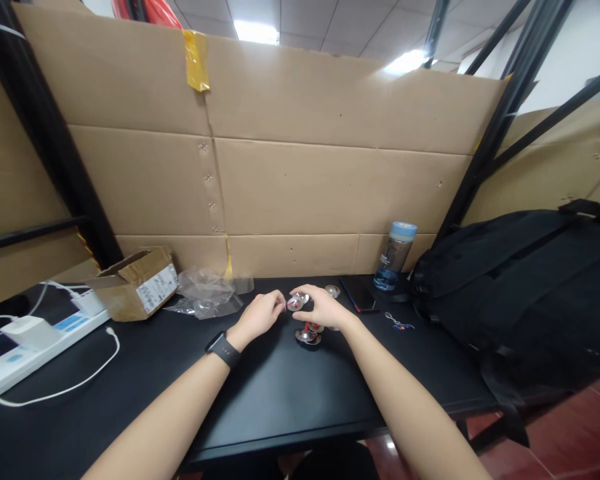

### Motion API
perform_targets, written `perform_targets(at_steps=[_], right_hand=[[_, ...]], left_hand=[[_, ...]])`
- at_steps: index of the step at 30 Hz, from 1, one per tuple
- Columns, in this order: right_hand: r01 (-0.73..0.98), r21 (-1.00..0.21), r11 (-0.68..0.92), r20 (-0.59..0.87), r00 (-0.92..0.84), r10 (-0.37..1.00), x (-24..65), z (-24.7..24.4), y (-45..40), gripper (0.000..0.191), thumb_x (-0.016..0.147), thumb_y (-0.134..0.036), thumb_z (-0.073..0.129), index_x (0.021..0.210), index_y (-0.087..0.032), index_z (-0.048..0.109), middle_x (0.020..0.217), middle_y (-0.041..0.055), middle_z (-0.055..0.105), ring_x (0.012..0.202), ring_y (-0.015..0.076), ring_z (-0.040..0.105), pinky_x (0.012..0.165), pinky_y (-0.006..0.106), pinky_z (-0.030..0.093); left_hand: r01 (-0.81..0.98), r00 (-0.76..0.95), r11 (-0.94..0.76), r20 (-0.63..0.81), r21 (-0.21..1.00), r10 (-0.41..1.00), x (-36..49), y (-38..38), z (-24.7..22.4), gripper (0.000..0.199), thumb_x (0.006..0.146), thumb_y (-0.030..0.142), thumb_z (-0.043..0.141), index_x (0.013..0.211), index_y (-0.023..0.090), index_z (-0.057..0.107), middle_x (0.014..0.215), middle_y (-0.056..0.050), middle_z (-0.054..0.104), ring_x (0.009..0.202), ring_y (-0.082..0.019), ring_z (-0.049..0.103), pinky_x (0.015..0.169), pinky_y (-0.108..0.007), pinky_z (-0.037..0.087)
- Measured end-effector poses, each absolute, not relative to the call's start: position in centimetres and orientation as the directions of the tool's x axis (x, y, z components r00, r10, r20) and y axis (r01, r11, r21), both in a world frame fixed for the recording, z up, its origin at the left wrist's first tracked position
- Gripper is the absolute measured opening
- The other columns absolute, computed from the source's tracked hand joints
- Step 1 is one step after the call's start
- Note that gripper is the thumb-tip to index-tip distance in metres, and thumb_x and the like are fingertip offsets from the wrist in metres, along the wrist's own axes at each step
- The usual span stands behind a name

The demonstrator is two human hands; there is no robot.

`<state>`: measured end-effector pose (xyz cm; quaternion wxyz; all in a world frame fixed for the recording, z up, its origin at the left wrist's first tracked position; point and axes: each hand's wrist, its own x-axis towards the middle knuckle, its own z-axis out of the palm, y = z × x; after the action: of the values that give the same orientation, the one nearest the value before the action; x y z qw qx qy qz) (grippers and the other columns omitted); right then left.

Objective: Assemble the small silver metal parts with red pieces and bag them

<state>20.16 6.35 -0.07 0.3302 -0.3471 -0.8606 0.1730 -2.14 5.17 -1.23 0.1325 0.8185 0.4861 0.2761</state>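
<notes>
My right hand [321, 308] curves its thumb and fingers around a small shiny round disc [296, 303] with red on it. Close to its left, my left hand [263, 313] has its fingers pressed together, with a tiny pinkish bit at the tips that is too small to name. Just below the right hand, several similar silvery discs with red parts [308, 336] sit on the black table [280, 400]. One more silvery disc [333, 291] lies behind the right hand, which hides part of the group.
A crumpled clear plastic bag [210, 293] and an opened cardboard box [140, 283] lie left, beside a white power strip [45, 343] with cables. On the right are a phone [359, 295], a small corded trinket [399, 325], a water bottle [395, 257] and a black backpack [520, 287]. Cardboard [300, 187] walls the back.
</notes>
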Motion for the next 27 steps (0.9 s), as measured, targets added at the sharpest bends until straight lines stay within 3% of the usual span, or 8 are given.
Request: perform_targets(at_steps=[4,8,18,22,27], right_hand=[[0.383,-0.615,0.689,0.479,-0.512,0.713,19.1,0.2,5.8,0.053,0.071,-0.033,0.083,0.120,-0.025,0.064,0.113,0.0043,0.072,0.101,0.0224,0.068,0.093,0.035,0.051],[0.336,-0.662,0.670,0.514,-0.447,0.732,18.7,0.2,5.8,0.052,0.073,-0.032,0.081,0.122,-0.025,0.062,0.113,0.0046,0.072,0.095,0.0211,0.071,0.083,0.032,0.055],[0.449,-0.539,0.713,0.559,-0.443,0.701,18.9,-0.6,7.0,0.046,0.075,-0.022,0.078,0.119,-0.027,0.067,0.116,0.0049,0.071,0.105,0.0223,0.067,0.097,0.037,0.049],[0.550,-0.563,0.617,0.601,-0.239,0.762,20.8,-0.8,8.3,0.047,0.079,-0.027,0.075,0.124,-0.026,0.064,0.117,0.0071,0.070,0.096,0.0210,0.066,0.086,0.035,0.053],[0.755,-0.487,0.439,0.579,-0.097,0.809,25.2,-1.4,10.5,0.036,0.078,-0.024,0.075,0.114,-0.019,0.071,0.110,0.0105,0.073,0.096,0.0231,0.067,0.092,0.036,0.050]], left_hand=[[0.510,0.359,-0.530,0.392,0.678,0.847,-1.6,5.3,-0.9,0.014,0.090,0.023,0.052,0.096,0.023,0.065,0.098,-0.002,0.077,0.090,-0.018,0.072,0.080,-0.026,0.052],[0.412,0.327,-0.534,0.427,0.738,0.843,-1.4,4.9,-0.3,0.019,0.085,0.023,0.058,0.100,0.020,0.070,0.101,-0.004,0.078,0.091,-0.019,0.072,0.081,-0.026,0.054],[0.725,0.289,-0.522,0.490,0.449,0.823,-1.9,5.2,-0.1,0.023,0.091,0.026,0.055,0.099,0.023,0.076,0.096,-0.004,0.079,0.087,-0.020,0.073,0.082,-0.027,0.052],[0.825,0.215,-0.413,0.462,0.386,0.861,-3.7,6.4,-0.6,0.023,0.092,0.027,0.053,0.099,0.024,0.075,0.096,-0.005,0.078,0.088,-0.021,0.072,0.082,-0.029,0.050],[0.906,0.165,-0.302,0.408,0.297,0.898,-6.6,7.8,-1.0,0.018,0.088,0.029,0.059,0.094,0.024,0.075,0.093,-0.006,0.078,0.087,-0.023,0.071,0.075,-0.028,0.048]])
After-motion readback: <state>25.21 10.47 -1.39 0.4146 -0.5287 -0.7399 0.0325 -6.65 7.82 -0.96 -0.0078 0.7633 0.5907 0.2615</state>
